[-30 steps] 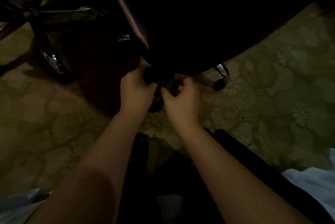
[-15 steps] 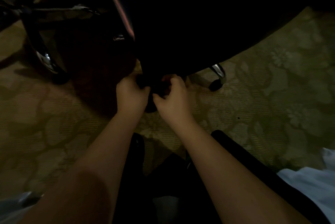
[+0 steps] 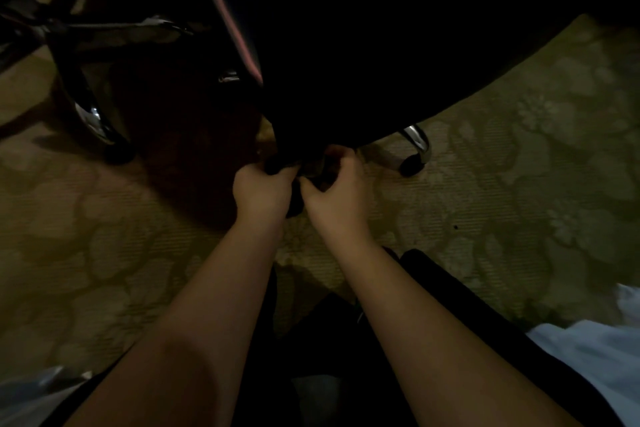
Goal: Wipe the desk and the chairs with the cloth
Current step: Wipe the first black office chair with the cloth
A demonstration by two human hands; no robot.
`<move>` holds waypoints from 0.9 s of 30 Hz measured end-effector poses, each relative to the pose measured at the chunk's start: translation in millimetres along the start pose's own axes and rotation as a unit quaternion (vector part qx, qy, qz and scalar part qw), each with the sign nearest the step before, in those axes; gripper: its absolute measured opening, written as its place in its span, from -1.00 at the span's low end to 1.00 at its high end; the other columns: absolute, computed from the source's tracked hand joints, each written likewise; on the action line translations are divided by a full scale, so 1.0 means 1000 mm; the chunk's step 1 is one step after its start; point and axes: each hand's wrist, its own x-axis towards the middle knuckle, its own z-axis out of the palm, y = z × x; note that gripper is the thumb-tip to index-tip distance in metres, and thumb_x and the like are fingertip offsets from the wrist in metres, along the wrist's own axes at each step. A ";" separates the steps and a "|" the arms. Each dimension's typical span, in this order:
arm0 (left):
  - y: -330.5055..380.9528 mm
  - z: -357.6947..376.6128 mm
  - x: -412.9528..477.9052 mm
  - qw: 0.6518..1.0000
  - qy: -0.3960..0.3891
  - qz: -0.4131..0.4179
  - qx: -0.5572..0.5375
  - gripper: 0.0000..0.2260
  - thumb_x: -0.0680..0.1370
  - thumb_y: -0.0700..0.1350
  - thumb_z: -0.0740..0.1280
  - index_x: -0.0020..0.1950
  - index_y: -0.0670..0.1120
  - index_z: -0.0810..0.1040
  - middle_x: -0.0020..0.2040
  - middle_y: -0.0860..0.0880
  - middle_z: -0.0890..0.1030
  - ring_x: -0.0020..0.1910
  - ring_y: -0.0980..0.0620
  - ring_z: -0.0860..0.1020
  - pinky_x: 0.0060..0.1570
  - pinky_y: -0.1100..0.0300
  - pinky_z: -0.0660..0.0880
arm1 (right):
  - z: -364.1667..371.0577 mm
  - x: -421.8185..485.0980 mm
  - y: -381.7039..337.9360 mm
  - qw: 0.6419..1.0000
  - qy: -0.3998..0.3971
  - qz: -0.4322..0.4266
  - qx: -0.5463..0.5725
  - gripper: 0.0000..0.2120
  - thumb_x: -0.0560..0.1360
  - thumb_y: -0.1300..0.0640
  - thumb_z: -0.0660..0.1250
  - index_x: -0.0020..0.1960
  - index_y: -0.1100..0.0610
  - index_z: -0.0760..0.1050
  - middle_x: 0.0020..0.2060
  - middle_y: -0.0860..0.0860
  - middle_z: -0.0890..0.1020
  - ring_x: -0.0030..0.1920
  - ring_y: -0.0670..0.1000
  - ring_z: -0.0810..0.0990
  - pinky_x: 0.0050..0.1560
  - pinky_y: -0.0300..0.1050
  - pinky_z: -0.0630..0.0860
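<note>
Chair ahead, both hands at its near edge.
The chair [image 3: 381, 46] fills the far middle above the carpet [image 3: 519, 201]; its caster [image 3: 412, 163] stands just right of the hands. A second chair's base [image 3: 86, 108] lies far left. The left hand [image 3: 259, 191] and right hand [image 3: 337, 198] sit side by side, fingers [image 3: 341, 153] curled on the cloth [image 3: 313, 168] between them.

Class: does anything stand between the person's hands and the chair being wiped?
Nothing visible does. The left hand and right hand are at the chair's lower edge, both gripping a dark thing; what it is cannot be told.
</note>
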 end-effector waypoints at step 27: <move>0.017 -0.022 0.024 0.959 -0.119 0.114 0.230 -0.77 0.60 0.04 0.29 -0.20 -0.02 0.59 -0.24 0.00 0.68 -0.30 0.09 0.65 -0.26 0.16 0.51 | -0.013 0.037 0.005 0.953 0.170 0.144 0.205 -0.62 0.51 0.32 0.36 0.28 0.11 0.42 0.16 0.03 0.55 0.15 -0.04 0.54 -0.05 -0.52 0.44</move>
